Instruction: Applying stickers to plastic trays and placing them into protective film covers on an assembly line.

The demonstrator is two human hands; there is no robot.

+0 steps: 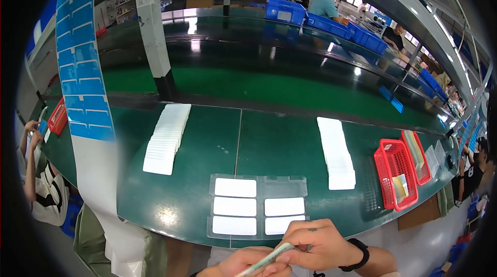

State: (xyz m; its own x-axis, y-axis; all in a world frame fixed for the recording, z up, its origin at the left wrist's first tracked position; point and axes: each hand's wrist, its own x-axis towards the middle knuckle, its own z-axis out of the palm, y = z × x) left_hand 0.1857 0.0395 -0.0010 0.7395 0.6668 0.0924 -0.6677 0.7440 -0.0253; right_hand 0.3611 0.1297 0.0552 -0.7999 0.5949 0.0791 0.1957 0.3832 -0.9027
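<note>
At the lower edge, my left hand (243,261) and my right hand (317,246) are both closed on one thin flat panel (270,259), held tilted with its narrow edge showing. The right thumb and fingers pinch its upper end, and the left hand grips lower down. A dark band circles my right wrist. Just beyond the hands, a clear plastic tray (260,210) lies on the green table. White rectangular panels (235,206) fill its left column and the two nearer right compartments; the far right compartment shows bare plastic. My right hand overlaps the tray's near right corner.
Fanned stacks of white panels lie at left (166,140) and right (336,155). Two red baskets (384,176) with thin pieces stand farther right. A blue sheet strip (85,70) hangs at left near a post (152,28). Other people work at both sides and beyond the conveyor.
</note>
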